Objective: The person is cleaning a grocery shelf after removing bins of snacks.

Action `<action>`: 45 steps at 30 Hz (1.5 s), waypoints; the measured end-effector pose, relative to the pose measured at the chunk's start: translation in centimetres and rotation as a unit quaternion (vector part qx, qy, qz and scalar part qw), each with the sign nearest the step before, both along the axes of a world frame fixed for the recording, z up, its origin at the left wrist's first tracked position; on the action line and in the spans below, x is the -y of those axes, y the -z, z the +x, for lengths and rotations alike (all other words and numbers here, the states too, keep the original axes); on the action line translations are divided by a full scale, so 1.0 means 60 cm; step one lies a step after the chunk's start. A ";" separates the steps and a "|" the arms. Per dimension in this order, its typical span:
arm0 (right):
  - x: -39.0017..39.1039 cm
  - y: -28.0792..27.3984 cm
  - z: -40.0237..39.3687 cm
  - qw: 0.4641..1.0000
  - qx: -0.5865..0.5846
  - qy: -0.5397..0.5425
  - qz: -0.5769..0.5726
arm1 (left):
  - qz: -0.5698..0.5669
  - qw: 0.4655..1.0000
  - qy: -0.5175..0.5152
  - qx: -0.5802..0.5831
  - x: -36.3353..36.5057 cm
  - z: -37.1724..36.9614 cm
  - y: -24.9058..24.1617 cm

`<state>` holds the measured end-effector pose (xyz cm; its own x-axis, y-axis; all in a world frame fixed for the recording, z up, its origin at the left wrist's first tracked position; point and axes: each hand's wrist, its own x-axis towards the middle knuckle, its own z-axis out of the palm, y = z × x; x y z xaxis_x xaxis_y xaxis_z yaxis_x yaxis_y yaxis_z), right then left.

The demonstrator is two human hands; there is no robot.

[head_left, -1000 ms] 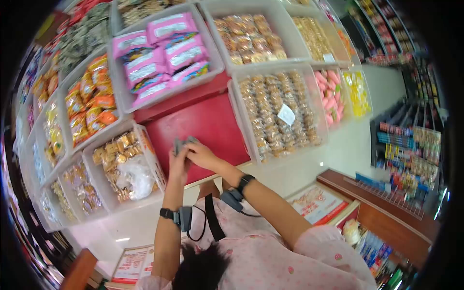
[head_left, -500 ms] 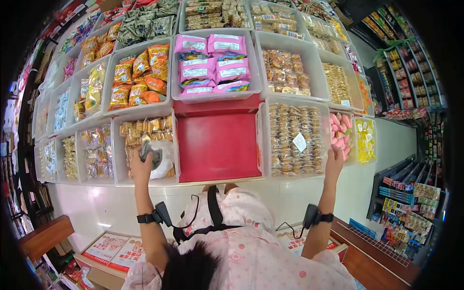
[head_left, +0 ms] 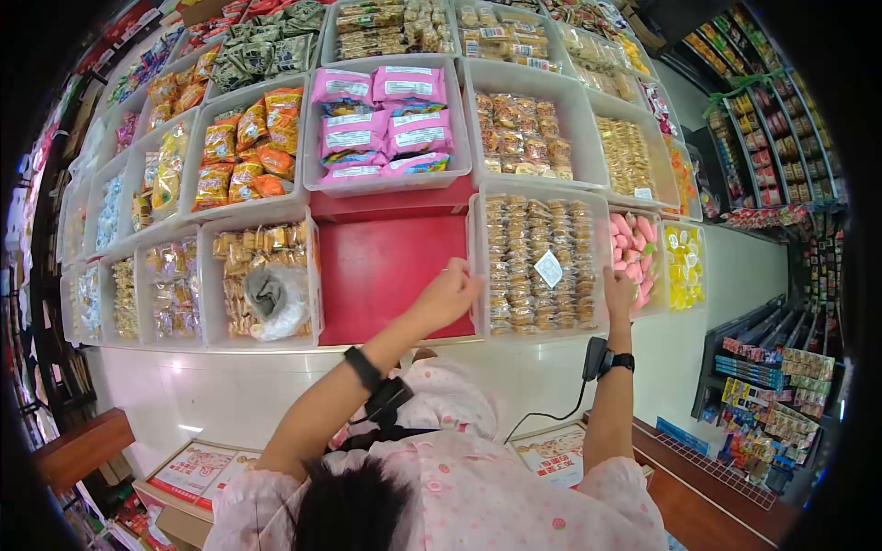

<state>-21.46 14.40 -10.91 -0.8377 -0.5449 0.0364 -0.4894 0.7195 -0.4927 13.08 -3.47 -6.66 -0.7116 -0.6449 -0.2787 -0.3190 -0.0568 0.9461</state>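
Observation:
My left hand (head_left: 448,292) is beside the left wall of a clear plastic bin (head_left: 542,342) filled with rows of wrapped round cookies (head_left: 542,248). Its fingers are loosely bent and apart, with the tips at the rim. At that bin's right rim, my right hand (head_left: 620,292) has its fingers curled over the edge, near a bin of pink wrapped sweets (head_left: 634,243). A white label (head_left: 548,269) lies on the cookies. To the left, a grey cloth-like piece (head_left: 266,290) and a crumpled clear plastic bag (head_left: 287,317) rest on brown packaged snacks (head_left: 241,246).
A red base panel (head_left: 390,280) lies between the two front bins. Behind it stands a bin of pink snack packets (head_left: 418,133), with orange bags (head_left: 216,138) to its left. Yellow packets (head_left: 684,262) fill the bin at far right. Display racks (head_left: 772,138) stand beyond.
My left hand has let go of the grey piece and moved right to the cookie bin. My right hand stays at the bin's right edge. The view has shifted slightly.

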 end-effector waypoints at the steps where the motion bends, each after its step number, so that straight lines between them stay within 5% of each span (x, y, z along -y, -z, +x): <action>1: 0.000 0.004 -0.011 0.999 0.029 -0.015 0.014 | -0.010 0.998 -0.008 0.055 -0.009 -0.025 0.005; 8: 0.022 -0.030 0.016 0.997 0.020 -0.055 -0.042 | -0.055 0.992 -0.091 0.064 -0.004 -0.037 0.051; 18: 0.034 -0.188 0.136 0.994 0.066 -0.050 -0.069 | -0.021 0.976 -0.208 -0.057 0.014 0.063 -0.051; 20: 0.054 -0.177 0.185 0.984 0.111 -0.056 -0.127 | -0.017 0.977 -0.212 -0.030 0.034 0.115 -0.088; 22: 0.083 -0.201 0.249 0.990 0.119 -0.067 -0.043 | -0.070 0.978 -0.195 0.022 0.055 0.181 -0.088; 24: 0.096 -0.118 0.285 0.982 0.112 -0.102 -0.111 | -0.010 0.970 -0.242 0.019 0.062 0.234 -0.086; 32: 0.210 -0.098 0.426 0.958 0.206 -0.149 -0.131 | -0.013 0.936 -0.350 0.036 0.090 0.376 -0.002; 39: 0.215 -0.026 0.437 0.966 0.128 -0.186 -0.123 | -0.094 0.942 -0.303 0.108 0.119 0.400 0.059; 45: 0.186 0.030 0.414 0.978 0.074 -0.193 -0.003 | -0.169 0.938 -0.209 0.220 0.126 0.377 0.120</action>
<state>3.37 3.27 -12.68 -0.5654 -0.8222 -0.0654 -0.6469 0.4912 -0.5834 35.70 -11.04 -13.84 -0.2419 -0.9459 -0.2160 -0.6988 0.0154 0.7151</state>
